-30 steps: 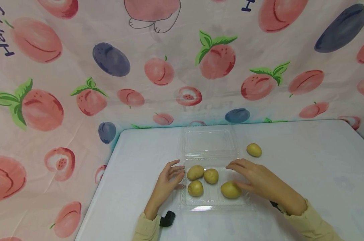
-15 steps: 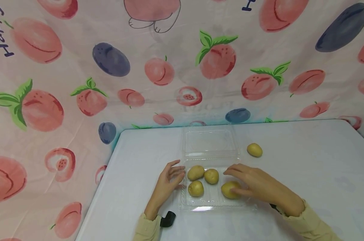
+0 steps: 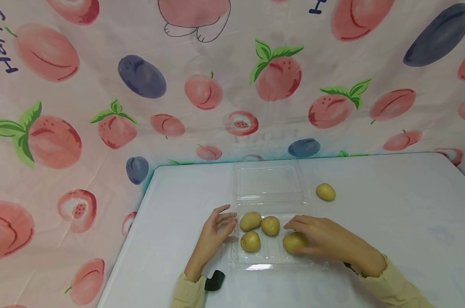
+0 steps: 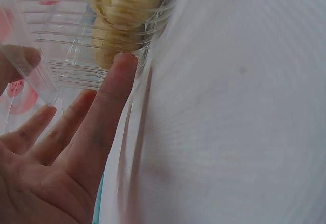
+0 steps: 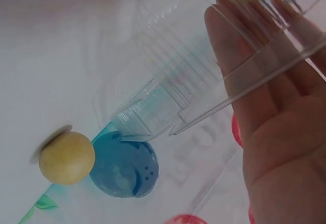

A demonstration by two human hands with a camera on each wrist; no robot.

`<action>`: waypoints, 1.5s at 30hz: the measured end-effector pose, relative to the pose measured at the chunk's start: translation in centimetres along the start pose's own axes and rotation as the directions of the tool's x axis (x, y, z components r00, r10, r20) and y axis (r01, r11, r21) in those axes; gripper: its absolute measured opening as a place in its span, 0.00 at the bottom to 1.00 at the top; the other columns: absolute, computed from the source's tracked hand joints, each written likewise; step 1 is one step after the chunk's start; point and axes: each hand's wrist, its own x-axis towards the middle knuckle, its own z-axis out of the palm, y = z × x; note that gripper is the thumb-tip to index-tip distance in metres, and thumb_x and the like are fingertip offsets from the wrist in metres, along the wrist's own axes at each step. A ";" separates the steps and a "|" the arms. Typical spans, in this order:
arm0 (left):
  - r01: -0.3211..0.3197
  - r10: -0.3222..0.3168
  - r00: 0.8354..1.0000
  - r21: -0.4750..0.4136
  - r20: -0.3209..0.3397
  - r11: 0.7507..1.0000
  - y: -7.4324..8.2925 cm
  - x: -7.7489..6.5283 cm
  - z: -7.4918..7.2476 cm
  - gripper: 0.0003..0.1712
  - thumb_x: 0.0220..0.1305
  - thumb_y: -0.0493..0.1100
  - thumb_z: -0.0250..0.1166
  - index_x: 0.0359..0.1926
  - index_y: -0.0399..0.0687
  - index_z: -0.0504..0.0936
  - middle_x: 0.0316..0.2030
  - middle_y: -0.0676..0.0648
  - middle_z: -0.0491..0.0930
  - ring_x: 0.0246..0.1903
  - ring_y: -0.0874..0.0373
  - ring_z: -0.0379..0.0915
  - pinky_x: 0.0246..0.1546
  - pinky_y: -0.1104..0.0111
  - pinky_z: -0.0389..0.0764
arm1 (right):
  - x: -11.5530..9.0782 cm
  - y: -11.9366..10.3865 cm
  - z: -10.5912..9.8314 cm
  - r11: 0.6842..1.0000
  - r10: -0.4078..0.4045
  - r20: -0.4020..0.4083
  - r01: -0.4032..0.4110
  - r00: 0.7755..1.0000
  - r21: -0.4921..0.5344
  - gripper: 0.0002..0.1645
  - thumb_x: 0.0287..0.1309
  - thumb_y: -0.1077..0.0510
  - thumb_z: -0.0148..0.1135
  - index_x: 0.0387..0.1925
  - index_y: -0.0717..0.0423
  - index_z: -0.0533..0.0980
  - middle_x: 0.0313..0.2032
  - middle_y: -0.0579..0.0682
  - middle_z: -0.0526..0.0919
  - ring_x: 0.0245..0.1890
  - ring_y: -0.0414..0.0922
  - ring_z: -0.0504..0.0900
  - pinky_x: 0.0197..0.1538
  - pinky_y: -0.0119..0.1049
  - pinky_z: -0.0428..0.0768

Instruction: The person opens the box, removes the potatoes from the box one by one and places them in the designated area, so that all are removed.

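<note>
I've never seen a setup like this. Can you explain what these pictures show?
No machine here: the left grip and right grip are a person's bare hands. The head view looks forward and down from a camera worn on the head; each wrist view comes from a camera on that wrist. On the white table lies a clear container, its lid folded open. Three potatoes sit in its left part. The right grip's thumb and fingers curl around a fourth potato in the right part; how firmly, I cannot tell. The left grip's relaxed fingers are at the container's left wall, holding nothing. A fifth potato lies loose on the table, farther back on the right.
</note>
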 end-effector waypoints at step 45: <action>-0.001 0.001 1.000 -0.008 0.003 1.000 0.0 0.0 0.0 0.33 0.69 0.38 0.63 0.71 0.40 0.61 0.61 0.33 0.74 0.60 0.38 0.72 0.37 0.64 0.88 | 0.7 0.1 0.7 0.987 -0.159 -0.037 0.158 0.987 -0.013 0.13 0.50 0.56 0.75 0.40 0.47 0.84 0.38 0.37 0.80 0.38 0.33 0.77 0.41 0.32 0.83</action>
